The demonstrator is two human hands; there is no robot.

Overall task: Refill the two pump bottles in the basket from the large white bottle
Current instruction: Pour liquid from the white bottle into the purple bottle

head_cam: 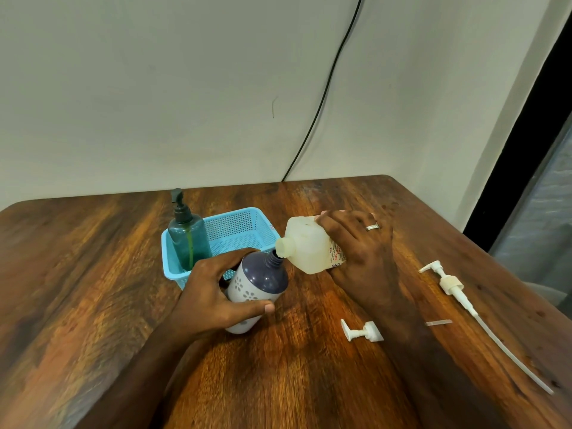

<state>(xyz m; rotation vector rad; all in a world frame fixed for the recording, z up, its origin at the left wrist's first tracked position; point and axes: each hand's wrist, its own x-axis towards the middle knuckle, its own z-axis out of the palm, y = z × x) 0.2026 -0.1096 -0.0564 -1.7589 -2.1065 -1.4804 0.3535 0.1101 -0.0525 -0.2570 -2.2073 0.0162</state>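
My right hand (pixel 360 252) gripped the large white bottle (pixel 305 244), tipped with its mouth at the purple bottle (pixel 258 281)'s open neck. My left hand (pixel 213 292) held that bottle tilted beside the blue basket (pixel 244 224), where the green pump bottle (pixel 187 235) stood.

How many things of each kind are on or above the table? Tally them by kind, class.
Bottles: 3: green pump bottle, purple bottle, large white bottle
Loose pumps: 2: long pump, short pump
Baskets: 1: blue basket
Total: 6
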